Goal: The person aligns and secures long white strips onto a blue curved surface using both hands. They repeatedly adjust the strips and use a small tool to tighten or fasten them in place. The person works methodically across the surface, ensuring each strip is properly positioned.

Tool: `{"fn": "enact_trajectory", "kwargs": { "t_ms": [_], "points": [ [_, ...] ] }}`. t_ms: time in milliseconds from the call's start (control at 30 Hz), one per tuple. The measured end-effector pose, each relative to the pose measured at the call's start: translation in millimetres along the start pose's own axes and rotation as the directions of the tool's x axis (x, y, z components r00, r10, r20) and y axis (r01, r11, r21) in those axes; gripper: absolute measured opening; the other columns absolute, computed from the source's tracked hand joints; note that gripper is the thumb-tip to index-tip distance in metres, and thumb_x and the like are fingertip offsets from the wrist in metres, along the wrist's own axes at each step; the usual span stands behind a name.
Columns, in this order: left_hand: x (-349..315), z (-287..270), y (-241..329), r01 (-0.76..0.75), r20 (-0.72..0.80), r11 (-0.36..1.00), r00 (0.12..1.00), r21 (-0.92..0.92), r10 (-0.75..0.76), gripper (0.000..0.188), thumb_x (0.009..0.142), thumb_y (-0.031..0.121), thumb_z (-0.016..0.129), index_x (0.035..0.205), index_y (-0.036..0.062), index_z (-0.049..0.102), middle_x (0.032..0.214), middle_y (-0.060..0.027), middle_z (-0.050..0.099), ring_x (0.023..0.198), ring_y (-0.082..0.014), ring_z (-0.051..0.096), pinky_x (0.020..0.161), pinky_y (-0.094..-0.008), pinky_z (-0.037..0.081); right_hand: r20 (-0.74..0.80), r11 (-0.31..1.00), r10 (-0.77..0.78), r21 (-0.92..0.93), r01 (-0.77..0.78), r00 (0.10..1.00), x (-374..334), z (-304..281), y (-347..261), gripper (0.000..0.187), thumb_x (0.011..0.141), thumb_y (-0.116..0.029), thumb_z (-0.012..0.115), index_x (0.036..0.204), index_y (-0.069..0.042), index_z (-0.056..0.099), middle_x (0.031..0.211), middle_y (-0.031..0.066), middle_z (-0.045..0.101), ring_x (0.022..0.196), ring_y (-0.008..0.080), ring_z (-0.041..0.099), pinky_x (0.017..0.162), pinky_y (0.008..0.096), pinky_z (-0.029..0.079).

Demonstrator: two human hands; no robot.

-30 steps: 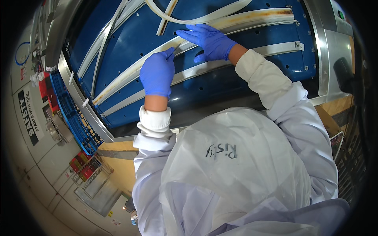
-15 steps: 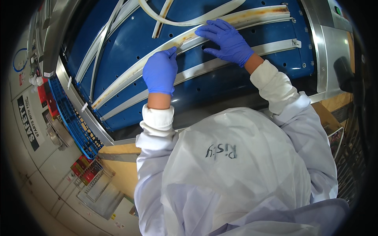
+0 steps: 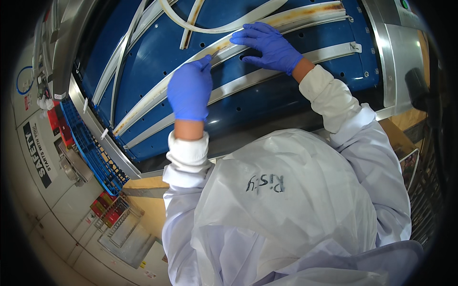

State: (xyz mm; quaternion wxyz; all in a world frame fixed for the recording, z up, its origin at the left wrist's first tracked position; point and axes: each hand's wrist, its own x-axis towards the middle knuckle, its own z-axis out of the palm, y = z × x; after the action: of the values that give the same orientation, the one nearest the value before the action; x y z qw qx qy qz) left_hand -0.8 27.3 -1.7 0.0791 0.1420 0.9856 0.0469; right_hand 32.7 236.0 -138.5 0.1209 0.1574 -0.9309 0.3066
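A long white rail [image 3: 157, 94] with brown, rust-like stains runs slantwise over a blue perforated surface [image 3: 148, 52]. My left hand [image 3: 191, 88], in a blue glove, is closed at the rail's middle. A thin pointed tip [image 3: 215, 53] shows at its fingertips against the rail; the rest of that tool is hidden in the fist. My right hand [image 3: 272, 47], gloved alike, lies with its fingers stretched out over the rail's upper edge, just right of the left hand. Nearer to me lies a second, cleaner white rail [image 3: 234, 88].
A curved white strip [image 3: 210, 29] and a short stained strip [image 3: 192, 24] lie beyond my hands. More thin rails [image 3: 125, 47] cross at the left. A metal frame [image 3: 387, 57] bounds the surface at right. A blue crate [image 3: 90, 143] stands at the lower left.
The whole view has shifted slightly. Both hands stay at the same part of the stained rail, the left closed and the right with fingers stretched out.
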Motion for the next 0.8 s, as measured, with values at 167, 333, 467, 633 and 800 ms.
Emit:
{"fn": "enact_trajectory", "kwargs": {
  "t_ms": [167,333,467,633,800],
  "points": [
    [8,-1,8,0.022,0.121,0.996,0.992,0.087,-0.032,0.021,0.091,0.030,0.063,0.105,0.0228,0.076,0.092,-0.0139,0.071,0.082,-0.0356,0.068,0.074,-0.0425,0.055,0.038,1.000,0.024,-0.008,-0.023,0.999,-1,-1,0,0.053,0.085,-0.034,0.071,0.135,-0.026,0.055,0.138,0.0042,0.055,0.135,0.0291,0.043,0.116,0.0469,0.030],
    [9,9,10,0.003,0.064,1.000,0.998,0.005,-0.003,0.021,0.090,0.030,0.064,0.106,0.0223,0.076,0.093,-0.0138,0.071,0.082,-0.0349,0.068,0.074,-0.0421,0.055,0.018,1.000,0.006,0.014,-0.007,1.000,1,0,0,0.053,0.085,-0.033,0.072,0.135,-0.025,0.055,0.138,0.0044,0.055,0.135,0.0291,0.043,0.116,0.0468,0.031],
    [9,1,17,0.016,0.107,1.000,0.994,0.026,-0.018,0.021,0.090,0.030,0.065,0.105,0.0217,0.076,0.093,-0.0135,0.071,0.083,-0.0344,0.068,0.074,-0.0419,0.055,0.002,1.000,0.004,-0.014,-0.004,1.000,0,3,4,0.052,0.085,-0.034,0.071,0.133,-0.024,0.056,0.135,0.0057,0.057,0.134,0.0296,0.043,0.115,0.0457,0.032],
    [8,6,17,0.023,0.110,1.000,0.994,-0.003,-0.023,0.022,0.090,0.031,0.064,0.107,0.0224,0.076,0.094,-0.0150,0.070,0.087,-0.0354,0.067,0.077,-0.0425,0.054,-0.016,1.000,-0.008,-0.009,0.007,1.000,1,1,1,0.053,0.085,-0.034,0.071,0.134,-0.024,0.056,0.137,0.0052,0.056,0.134,0.0292,0.043,0.115,0.0457,0.031],
    [14,22,-22,0.025,0.152,0.989,0.988,-0.144,-0.003,0.024,0.091,0.032,0.064,0.111,0.0247,0.074,0.098,-0.0179,0.069,0.089,-0.0377,0.066,0.080,-0.0419,0.053,0.034,1.000,0.028,-0.007,-0.028,0.999,0,-2,1,0.056,0.084,-0.034,0.072,0.136,-0.026,0.054,0.138,0.0041,0.055,0.135,0.0281,0.043,0.116,0.0465,0.031]
  ]
}}
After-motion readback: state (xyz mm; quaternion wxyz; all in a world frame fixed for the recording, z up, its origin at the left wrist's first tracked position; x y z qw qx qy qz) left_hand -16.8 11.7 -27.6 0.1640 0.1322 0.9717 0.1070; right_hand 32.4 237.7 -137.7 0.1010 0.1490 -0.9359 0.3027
